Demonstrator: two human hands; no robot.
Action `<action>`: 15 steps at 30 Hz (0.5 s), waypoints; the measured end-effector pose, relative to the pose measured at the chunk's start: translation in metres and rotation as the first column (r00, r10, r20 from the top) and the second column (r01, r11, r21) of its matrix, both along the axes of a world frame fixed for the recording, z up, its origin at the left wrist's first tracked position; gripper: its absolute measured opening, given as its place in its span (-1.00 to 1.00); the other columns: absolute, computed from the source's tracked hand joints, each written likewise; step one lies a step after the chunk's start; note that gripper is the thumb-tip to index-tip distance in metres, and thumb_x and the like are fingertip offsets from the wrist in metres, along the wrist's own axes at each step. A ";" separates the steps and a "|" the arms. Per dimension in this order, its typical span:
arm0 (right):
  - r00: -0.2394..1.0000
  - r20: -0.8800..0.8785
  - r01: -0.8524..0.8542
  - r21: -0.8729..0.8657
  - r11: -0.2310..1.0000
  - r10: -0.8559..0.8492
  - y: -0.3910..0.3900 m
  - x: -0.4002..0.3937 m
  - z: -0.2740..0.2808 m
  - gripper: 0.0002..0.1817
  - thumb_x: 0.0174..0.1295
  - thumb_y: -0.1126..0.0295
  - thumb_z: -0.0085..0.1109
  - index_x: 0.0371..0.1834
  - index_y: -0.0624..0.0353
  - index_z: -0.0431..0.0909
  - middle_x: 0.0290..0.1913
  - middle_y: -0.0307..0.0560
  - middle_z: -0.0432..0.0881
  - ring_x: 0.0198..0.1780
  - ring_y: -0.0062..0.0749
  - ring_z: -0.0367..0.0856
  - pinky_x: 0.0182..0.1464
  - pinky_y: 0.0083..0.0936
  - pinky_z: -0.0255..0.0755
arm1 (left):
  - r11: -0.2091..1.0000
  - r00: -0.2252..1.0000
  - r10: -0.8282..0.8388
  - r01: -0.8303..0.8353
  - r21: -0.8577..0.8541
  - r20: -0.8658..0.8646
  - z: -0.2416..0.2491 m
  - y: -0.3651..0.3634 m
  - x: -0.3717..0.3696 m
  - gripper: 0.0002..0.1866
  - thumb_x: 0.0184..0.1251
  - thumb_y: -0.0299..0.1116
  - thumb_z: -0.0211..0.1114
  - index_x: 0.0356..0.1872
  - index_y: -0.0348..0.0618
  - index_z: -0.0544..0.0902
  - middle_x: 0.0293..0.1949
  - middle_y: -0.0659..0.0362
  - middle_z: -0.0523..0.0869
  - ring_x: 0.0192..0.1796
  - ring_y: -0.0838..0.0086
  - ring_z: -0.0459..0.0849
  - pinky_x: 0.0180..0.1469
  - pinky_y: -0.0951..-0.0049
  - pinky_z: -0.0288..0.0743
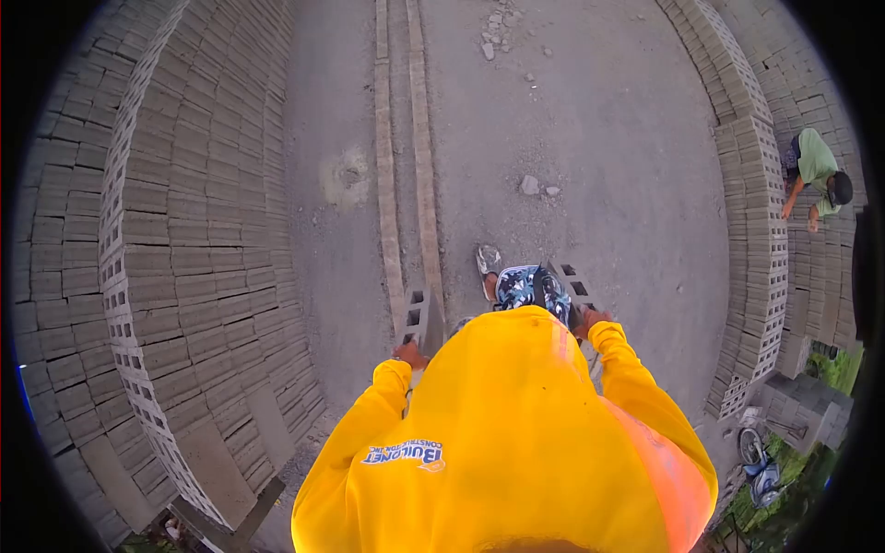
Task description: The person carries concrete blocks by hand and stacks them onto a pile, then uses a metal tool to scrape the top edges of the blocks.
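Observation:
Grey hollow concrete blocks are in both hands, one on each side of my body. My left hand point(411, 356) is closed on the near end of one block point(423, 316), whose holes face up. On the other side, my right hand point(590, 322) grips a second block point(576, 284), partly hidden behind my patterned shorts and yellow sleeve. Both arms hang down beside the yellow shirt point(525, 433). One foot point(488, 269) shows ahead on the ground.
Tall block stacks point(198, 230) line the left side, and another block wall point(756, 249) stands at right. Behind it a co-worker point(816, 170) leans over blocks. Two narrow strips point(421, 138) run along the ground. Rubble point(529, 185) lies ahead; a bicycle point(751, 447) stands lower right.

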State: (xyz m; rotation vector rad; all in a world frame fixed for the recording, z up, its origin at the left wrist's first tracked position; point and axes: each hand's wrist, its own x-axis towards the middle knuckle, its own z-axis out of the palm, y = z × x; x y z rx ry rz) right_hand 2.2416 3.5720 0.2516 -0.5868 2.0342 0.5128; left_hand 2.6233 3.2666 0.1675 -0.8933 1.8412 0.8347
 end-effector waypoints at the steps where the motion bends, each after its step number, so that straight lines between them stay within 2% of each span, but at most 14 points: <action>1: 1.000 0.009 -0.008 0.003 1.000 0.008 -0.035 -0.035 -0.003 -0.13 0.03 0.06 0.33 0.44 0.02 0.20 0.27 0.06 0.50 0.30 -0.09 0.47 0.50 -0.12 -0.07 | 0.999 1.000 0.010 -0.010 -0.032 0.018 0.012 -0.024 -0.029 -0.11 0.24 0.00 0.31 0.49 -0.11 0.09 0.37 -0.06 0.38 0.36 0.06 0.41 0.39 0.21 0.30; 3: 0.999 0.035 0.017 0.004 1.000 -0.018 -0.111 -0.097 0.013 -0.12 0.02 0.07 0.37 0.45 -0.01 0.20 0.32 0.03 0.45 0.39 -0.04 0.34 0.52 -0.20 -0.07 | 0.982 0.980 0.184 -0.186 0.029 0.071 0.067 -0.081 -0.089 -0.19 0.27 -0.07 0.30 0.47 -0.10 0.14 0.35 -0.07 0.42 0.34 0.04 0.44 0.34 0.20 0.37; 6: 0.995 -0.044 -0.095 -0.055 0.994 0.092 -0.210 -0.188 0.013 -0.11 0.01 0.08 0.38 0.45 0.00 0.20 0.31 0.05 0.47 0.37 0.03 0.35 0.47 -0.23 0.07 | 0.966 0.966 0.260 -0.260 0.001 -0.015 0.022 -0.157 -0.130 -0.25 0.27 -0.07 0.26 0.44 -0.04 0.21 0.29 -0.11 0.48 0.28 -0.01 0.49 0.30 0.17 0.40; 8: 0.998 -0.019 -0.063 -0.076 0.995 0.062 -0.282 -0.254 0.020 -0.10 0.00 0.09 0.38 0.45 0.01 0.20 0.30 0.06 0.47 0.35 0.04 0.37 0.42 -0.23 0.17 | 0.945 0.943 0.322 -0.325 -0.025 -0.077 -0.006 -0.206 -0.158 -0.24 0.24 -0.01 0.27 0.42 -0.07 0.27 0.28 -0.14 0.47 0.29 -0.05 0.47 0.33 0.14 0.35; 10: 0.997 -0.009 -0.077 -0.060 0.995 0.077 -0.345 -0.319 0.011 -0.09 -0.03 0.10 0.39 0.44 0.03 0.22 0.29 0.06 0.49 0.32 0.05 0.41 0.34 -0.23 0.32 | 0.959 0.954 0.283 -0.285 -0.004 -0.100 -0.042 -0.262 -0.201 -0.26 0.25 -0.01 0.24 0.43 -0.03 0.26 0.28 -0.15 0.47 0.31 -0.06 0.45 0.32 0.12 0.35; 11: 0.999 -0.006 -0.052 -0.088 0.995 0.051 -0.384 -0.354 0.004 -0.09 -0.03 0.10 0.39 0.44 0.01 0.21 0.29 0.07 0.49 0.32 0.04 0.41 0.36 -0.22 0.28 | 0.965 0.959 0.261 -0.261 0.015 -0.112 -0.054 -0.294 -0.229 -0.26 0.26 -0.01 0.23 0.43 -0.01 0.25 0.28 -0.16 0.47 0.31 -0.07 0.45 0.32 0.11 0.35; 12: 0.999 0.007 -0.030 -0.096 0.995 0.031 -0.418 -0.388 -0.004 -0.09 -0.04 0.10 0.40 0.44 0.00 0.21 0.29 0.07 0.49 0.32 0.03 0.42 0.39 -0.22 0.24 | 0.954 0.946 0.297 -0.289 0.074 -0.131 -0.059 -0.325 -0.258 -0.27 0.26 -0.02 0.21 0.41 -0.08 0.27 0.28 -0.17 0.47 0.29 -0.11 0.46 0.29 0.06 0.36; 13: 0.999 0.035 -0.004 -0.086 0.996 0.007 -0.438 -0.407 -0.004 -0.09 -0.04 0.10 0.40 0.45 -0.02 0.21 0.29 0.07 0.48 0.32 0.03 0.42 0.41 -0.21 0.21 | 0.948 0.948 0.313 -0.308 0.081 -0.051 -0.049 -0.335 -0.270 -0.30 0.24 0.02 0.21 0.34 -0.12 0.34 0.24 -0.19 0.50 0.27 -0.11 0.48 0.26 0.06 0.38; 14: 0.995 0.048 -0.092 -0.026 0.995 0.093 -0.475 -0.433 -0.012 -0.08 -0.03 0.09 0.39 0.45 -0.04 0.19 0.30 0.05 0.48 0.34 -0.03 0.41 0.47 -0.18 0.05 | 0.943 0.943 0.330 -0.328 0.053 -0.035 -0.069 -0.379 -0.311 -0.33 0.22 0.05 0.21 0.27 -0.16 0.41 0.20 -0.20 0.53 0.24 -0.10 0.50 0.23 0.07 0.41; 15: 0.994 0.022 -0.107 -0.033 0.994 0.107 -0.510 -0.468 -0.016 -0.08 -0.03 0.09 0.38 0.46 -0.04 0.18 0.31 0.05 0.47 0.34 -0.05 0.41 0.48 -0.17 0.01 | 0.935 0.935 0.355 -0.355 0.028 -0.016 -0.089 -0.419 -0.353 -0.34 0.20 0.09 0.21 0.20 -0.19 0.47 0.15 -0.22 0.56 0.21 -0.10 0.53 0.19 0.07 0.44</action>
